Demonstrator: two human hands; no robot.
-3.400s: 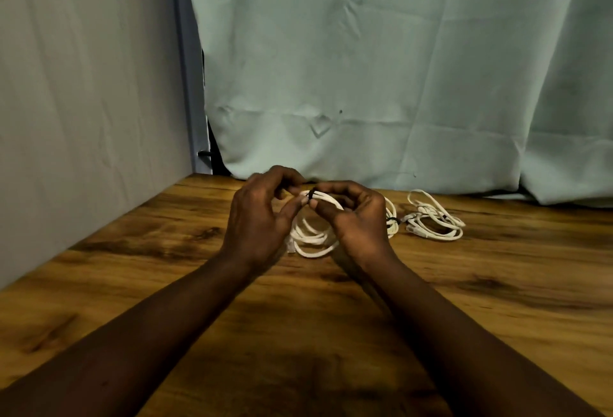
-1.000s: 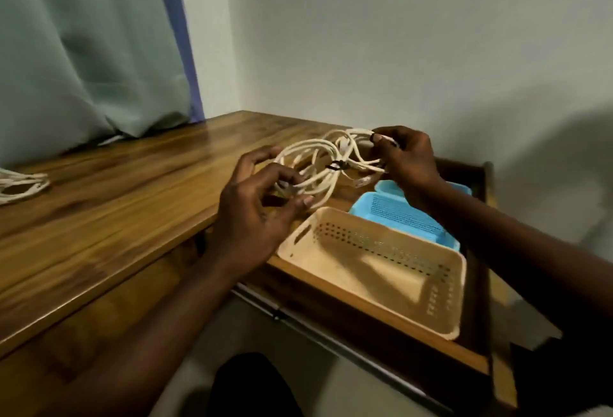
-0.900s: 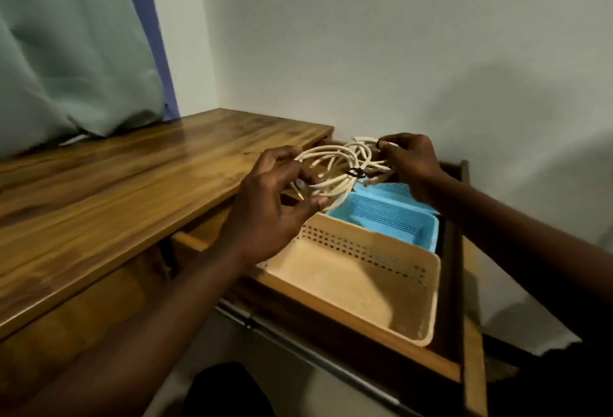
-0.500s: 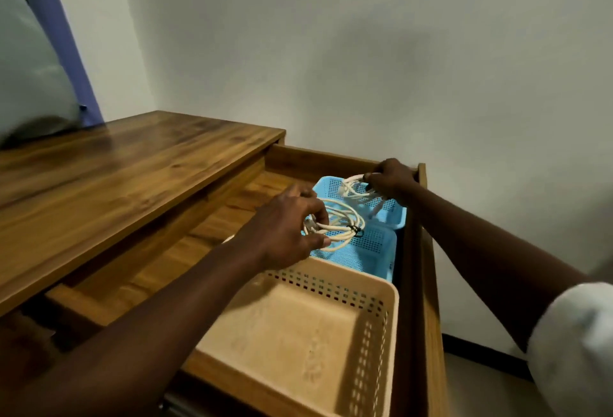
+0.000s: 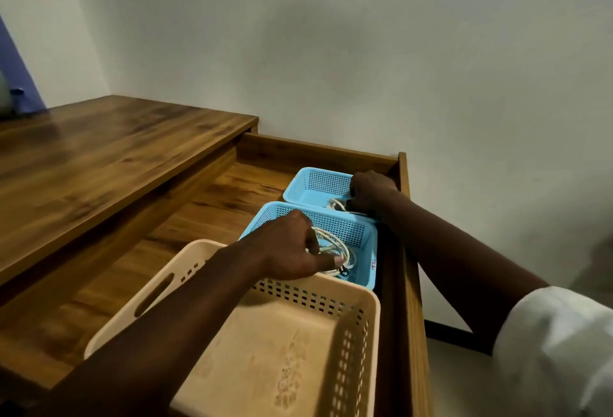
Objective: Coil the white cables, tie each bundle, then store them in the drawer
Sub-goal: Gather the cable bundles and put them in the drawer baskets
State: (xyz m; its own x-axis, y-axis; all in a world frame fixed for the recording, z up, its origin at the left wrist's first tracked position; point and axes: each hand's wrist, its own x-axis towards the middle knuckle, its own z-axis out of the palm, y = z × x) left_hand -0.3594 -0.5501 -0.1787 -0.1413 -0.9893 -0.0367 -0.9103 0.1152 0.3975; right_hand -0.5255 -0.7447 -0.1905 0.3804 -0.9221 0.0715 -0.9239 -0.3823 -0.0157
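Starting at the left, the brown wooden tabletop point(image 5: 99, 158) sits out of play. All the action is in the open wooden drawer point(image 5: 404, 251) beside it. Nearest me is the beige perforated plastic basket point(image 5: 331, 317), and my left forearm crosses over its far rim. My left grip point(image 5: 288, 251) is down in the nearer light-blue mesh basket point(image 5: 365, 241), fingers curled onto the white cable coil point(image 5: 336, 249) with the thumb laid across its near edge.

The coil lies flat on the basket floor, just right of my knuckles and under my fingertips. Its oval runs away from me along the drawer. So I reckon the next move is simple: let go and lift straight up, because dragging back would snag loops on the beige rim.

Further right and further back, my right grip point(image 5: 371, 194) is sunk in the farther light-blue mesh basket point(image 5: 315, 184). The second white cable bundle point(image 5: 336, 204) peeks out just left of its curled fingers. I cannot tell whether those fingers pinch it or only rest on it. Left is the nearer hand.
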